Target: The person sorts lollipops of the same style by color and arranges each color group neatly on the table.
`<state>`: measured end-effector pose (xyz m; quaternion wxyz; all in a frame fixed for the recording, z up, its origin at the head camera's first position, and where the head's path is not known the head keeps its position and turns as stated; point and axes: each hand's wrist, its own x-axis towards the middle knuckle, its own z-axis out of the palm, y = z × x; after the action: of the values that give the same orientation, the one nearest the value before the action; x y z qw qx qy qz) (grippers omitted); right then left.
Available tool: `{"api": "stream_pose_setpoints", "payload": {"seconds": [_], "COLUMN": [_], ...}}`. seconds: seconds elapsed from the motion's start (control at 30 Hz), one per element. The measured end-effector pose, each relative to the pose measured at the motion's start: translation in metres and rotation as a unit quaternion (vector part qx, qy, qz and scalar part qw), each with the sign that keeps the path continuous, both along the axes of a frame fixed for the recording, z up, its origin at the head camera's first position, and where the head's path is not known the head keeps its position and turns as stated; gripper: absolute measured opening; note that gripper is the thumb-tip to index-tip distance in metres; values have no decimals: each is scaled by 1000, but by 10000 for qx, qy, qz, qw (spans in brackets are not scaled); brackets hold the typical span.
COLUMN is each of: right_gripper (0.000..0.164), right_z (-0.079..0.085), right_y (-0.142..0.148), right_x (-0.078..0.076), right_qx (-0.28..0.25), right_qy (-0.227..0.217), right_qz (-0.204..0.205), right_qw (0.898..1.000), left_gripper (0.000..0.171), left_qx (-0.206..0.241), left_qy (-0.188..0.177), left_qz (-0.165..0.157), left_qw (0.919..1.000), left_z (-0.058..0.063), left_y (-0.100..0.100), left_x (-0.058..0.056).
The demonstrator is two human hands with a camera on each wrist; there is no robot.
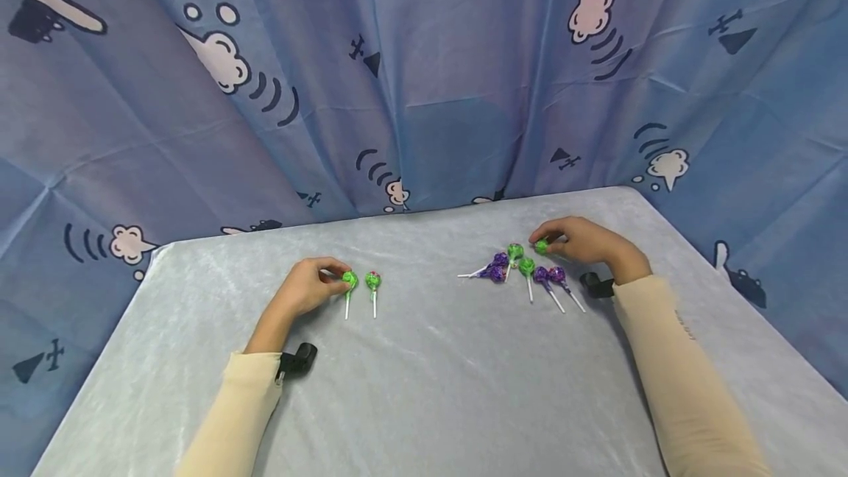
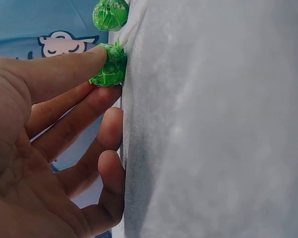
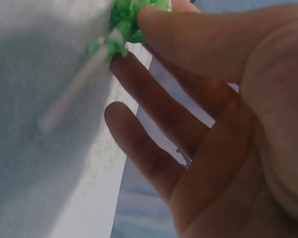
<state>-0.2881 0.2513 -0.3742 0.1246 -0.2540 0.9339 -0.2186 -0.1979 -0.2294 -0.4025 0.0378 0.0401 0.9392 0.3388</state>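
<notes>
My left hand (image 1: 311, 285) pinches the head of a green lollipop (image 1: 350, 280) between thumb and fingertips, its white stick pointing toward me on the table. Just right of it lies another green lollipop (image 1: 373, 281), also visible as a green ball (image 2: 111, 15) in the left wrist view. At the right, my right hand (image 1: 583, 239) pinches a green lollipop (image 1: 541, 246) by its head; its white stick (image 3: 72, 94) shows in the right wrist view. Beside that hand lie two more green lollipops (image 1: 526, 266) and several purple lollipops (image 1: 542, 275).
A pale grey cloth covers the table (image 1: 424, 389). Behind it and along both sides hangs a blue patterned curtain (image 1: 437, 146). Each wrist wears a small black camera (image 1: 299, 361). The lollipop group at the right sits close together, with some sticks crossing.
</notes>
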Motion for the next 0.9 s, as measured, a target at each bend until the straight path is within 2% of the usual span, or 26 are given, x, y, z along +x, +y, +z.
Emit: {"api": "stream_pose_setpoints", "payload": {"seconds": [0.17, 0.33, 0.5, 0.67, 0.8, 0.9], "right_gripper": [27, 27, 27, 28, 29, 31], "right_z": [0, 3, 0, -2, -3, -4], "right_y": [-1, 3, 6, 3, 1, 2], "right_x": [0, -1, -2, -4, -6, -6], "right_qx": [26, 105, 163, 99, 123, 158], "right_qy": [66, 208, 106, 35, 120, 15], "right_qz": [-31, -255, -423, -425, -442, -513], "right_qw": [10000, 9994, 9989, 9990, 9989, 9986], "left_gripper": [26, 26, 26, 25, 25, 25], "left_qx": [27, 39, 48, 83, 104, 84], "left_qy": [-61, -36, -16, -42, 33, 64], "left_qz": [38, 44, 28, 91, 62, 21], "left_qw": [10000, 10000, 10000, 9999, 9999, 9999], "left_z": [0, 0, -1, -1, -2, -2], "left_y": [0, 0, 0, 0, 0, 0], "left_x": [1, 1, 3, 4, 3, 1]}}
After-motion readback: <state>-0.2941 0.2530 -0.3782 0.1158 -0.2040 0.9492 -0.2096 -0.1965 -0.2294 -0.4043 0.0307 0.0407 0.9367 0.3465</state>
